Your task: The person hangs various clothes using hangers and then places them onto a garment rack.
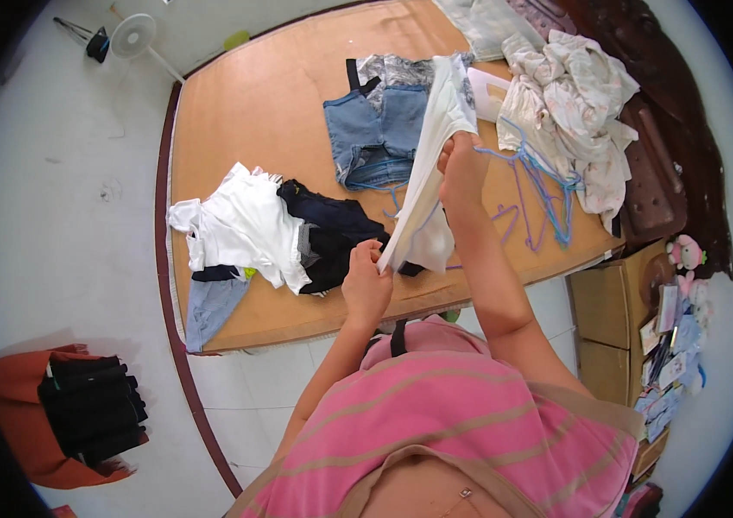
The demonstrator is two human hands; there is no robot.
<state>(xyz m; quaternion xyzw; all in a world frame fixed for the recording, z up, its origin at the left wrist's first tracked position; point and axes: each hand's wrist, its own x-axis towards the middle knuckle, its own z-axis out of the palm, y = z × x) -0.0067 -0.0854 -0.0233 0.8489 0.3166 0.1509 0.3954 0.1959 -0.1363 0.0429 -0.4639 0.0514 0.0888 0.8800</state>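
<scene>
A white garment (436, 138) is pulled taut between my two hands over the near part of the bed-like platform. My left hand (367, 283) pinches its lower end, close to a dark clothes pile (332, 233). Higher and further right, my right hand (463, 168) is closed on the edge of the same cloth. Part of the garment hangs loose below my right hand. Beyond it lie denim shorts (377, 125) and a grey patterned garment (394, 71). Blue and purple hangers (552, 194) lie in a tangle to the right of my right hand.
Left on the tan platform (254, 104) are a white shirt (246, 226) and a light blue garment (213, 309). Crumpled pale fabric (565, 95) lies at the far right. A wooden cabinet (601, 302) adjoins the right corner. At far left stands a white fan (134, 36).
</scene>
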